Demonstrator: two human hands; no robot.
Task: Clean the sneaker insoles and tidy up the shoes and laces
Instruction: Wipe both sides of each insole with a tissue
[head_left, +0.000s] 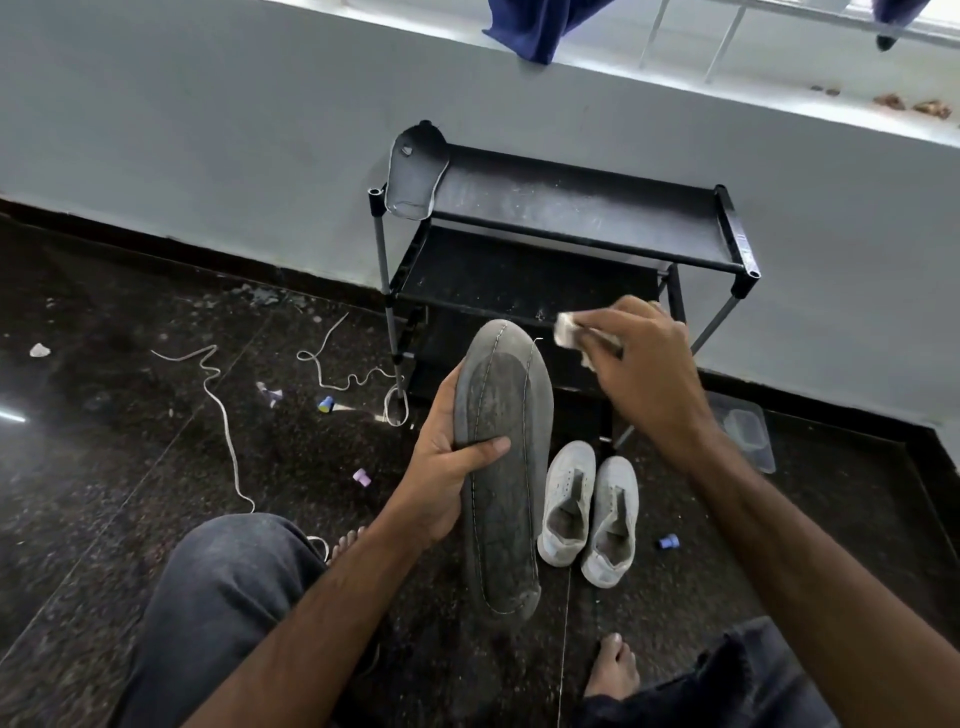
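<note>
While the left hand (441, 467) grips the dirty insole (501, 467), the right hand (644, 364), pinching a white cloth (566, 328), should rub firmly from toe to heel.

A grubby insole (501, 467) is gripped by the left hand (447, 467); a white wipe (569, 330) is pinched in the right hand (644, 374), just off its toe end.

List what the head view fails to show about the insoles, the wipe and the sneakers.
- Insole underside: faces away; left hand covers part of its edge.
- Wipe: mostly bunched inside the right hand, so its size and material are unclear.
- Second insole on the rack: too small to judge clean or dirty.
- Sneakers: interiors shadowed, outsoles hidden against the floor.
</note>
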